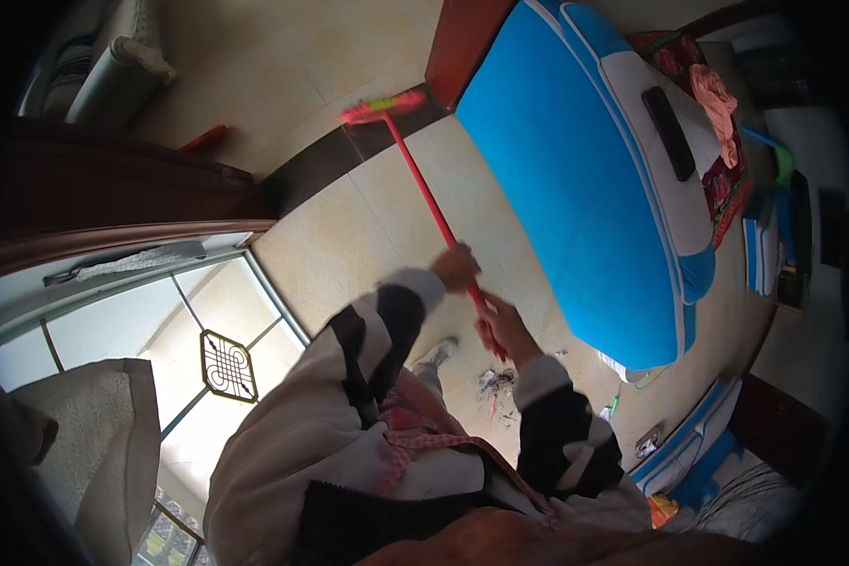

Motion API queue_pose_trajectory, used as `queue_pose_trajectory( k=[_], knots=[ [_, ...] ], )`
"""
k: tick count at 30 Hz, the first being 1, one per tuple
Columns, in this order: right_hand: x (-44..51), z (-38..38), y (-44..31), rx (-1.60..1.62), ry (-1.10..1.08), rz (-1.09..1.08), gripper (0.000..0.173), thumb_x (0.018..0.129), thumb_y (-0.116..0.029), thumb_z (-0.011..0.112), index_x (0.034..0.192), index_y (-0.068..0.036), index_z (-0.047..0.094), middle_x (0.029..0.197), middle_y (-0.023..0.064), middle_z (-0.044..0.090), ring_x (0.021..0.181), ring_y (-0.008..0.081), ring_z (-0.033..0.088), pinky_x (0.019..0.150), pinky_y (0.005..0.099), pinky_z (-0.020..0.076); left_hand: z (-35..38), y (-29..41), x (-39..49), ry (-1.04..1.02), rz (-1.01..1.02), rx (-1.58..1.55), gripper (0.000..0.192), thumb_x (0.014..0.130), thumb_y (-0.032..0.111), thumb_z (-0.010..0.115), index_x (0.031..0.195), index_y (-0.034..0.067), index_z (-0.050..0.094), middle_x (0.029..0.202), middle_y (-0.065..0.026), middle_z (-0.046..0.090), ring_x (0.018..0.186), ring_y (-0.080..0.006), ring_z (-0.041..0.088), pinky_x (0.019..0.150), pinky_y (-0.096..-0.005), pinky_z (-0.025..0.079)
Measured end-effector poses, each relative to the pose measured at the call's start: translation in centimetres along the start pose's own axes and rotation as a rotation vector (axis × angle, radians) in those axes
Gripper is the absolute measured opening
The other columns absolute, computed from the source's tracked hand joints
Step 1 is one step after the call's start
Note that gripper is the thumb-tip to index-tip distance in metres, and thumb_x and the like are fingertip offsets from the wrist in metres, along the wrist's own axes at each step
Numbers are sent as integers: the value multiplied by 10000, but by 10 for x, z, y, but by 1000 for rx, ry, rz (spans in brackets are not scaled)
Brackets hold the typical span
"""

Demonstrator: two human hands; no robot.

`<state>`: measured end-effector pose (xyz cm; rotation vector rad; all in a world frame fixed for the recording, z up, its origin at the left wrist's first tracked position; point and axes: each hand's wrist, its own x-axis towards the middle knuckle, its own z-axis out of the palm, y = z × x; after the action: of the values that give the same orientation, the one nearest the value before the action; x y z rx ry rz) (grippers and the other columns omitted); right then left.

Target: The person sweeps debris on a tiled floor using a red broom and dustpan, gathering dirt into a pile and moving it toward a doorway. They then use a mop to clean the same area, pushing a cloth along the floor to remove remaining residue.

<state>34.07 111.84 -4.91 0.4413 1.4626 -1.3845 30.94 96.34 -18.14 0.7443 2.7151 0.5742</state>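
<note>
Both my hands grip the red handle [424,182] of a broom. My left hand [457,268] is farther along it, and my right hand [507,328] holds close to the near end. The broom head [382,108], red with a yellow-green patch, is slightly blurred. It lies away from me by a dark floor strip [318,173] at a doorway. Beneath my right forearm, a small heap of dark sweepings [497,382] lies on the beige tiles, with a thin reddish piece beside it. One foot [439,351] shows below my hands.
A blue and white sofa [573,198] runs along the right, bearing a black oblong object [668,134] and a pink cloth [713,99]. Left are a dark wooden door frame [134,177], a barred window [228,364] and a curtain [113,417]. A red object [205,138] lies beyond the doorway.
</note>
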Motion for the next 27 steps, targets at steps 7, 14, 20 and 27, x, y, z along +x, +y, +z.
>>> queue_pose_trajectory(
  k=[7, 14, 20, 27],
  knots=[
    [-316, -26, 134, 201, 335, 472, 462, 923, -162, 483, 1368, -117, 370, 618, 35, 526, 445, 91, 464, 394, 232, 383, 14, 328, -92, 1, 716, -709, 117, 645, 251, 620, 589, 165, 564, 567, -35, 539, 562, -236, 561, 575, -384, 460],
    [-363, -19, 85, 308, 339, 300, 516, 868, -50, 509, 1360, -31, 354, 669, 42, 545, 516, 87, 499, 448, 214, 397, -52, 329, -70, -218, 793, -619, 218, 736, 312, 607, 663, 107, 582, 597, -78, 590, 632, -297, 616, 650, -424, 469],
    [-171, -46, 58, 404, -2, 73, 425, 933, -193, 489, 1338, -106, 393, 606, 3, 437, 414, 64, 377, 329, 216, 298, -21, 142, -17, 247, 260, -9, 175, 651, 234, 650, 598, 100, 550, 645, -63, 520, 734, -256, 545, 756, -399, 415],
    [-160, -79, 143, 525, 131, 43, 417, 934, -197, 488, 1330, -96, 399, 559, -9, 415, 365, 60, 328, 324, 214, 274, 86, 173, 9, 33, 401, -38, 152, 592, 224, 600, 523, 133, 500, 577, -54, 515, 660, -242, 534, 714, -375, 403]
  ],
)
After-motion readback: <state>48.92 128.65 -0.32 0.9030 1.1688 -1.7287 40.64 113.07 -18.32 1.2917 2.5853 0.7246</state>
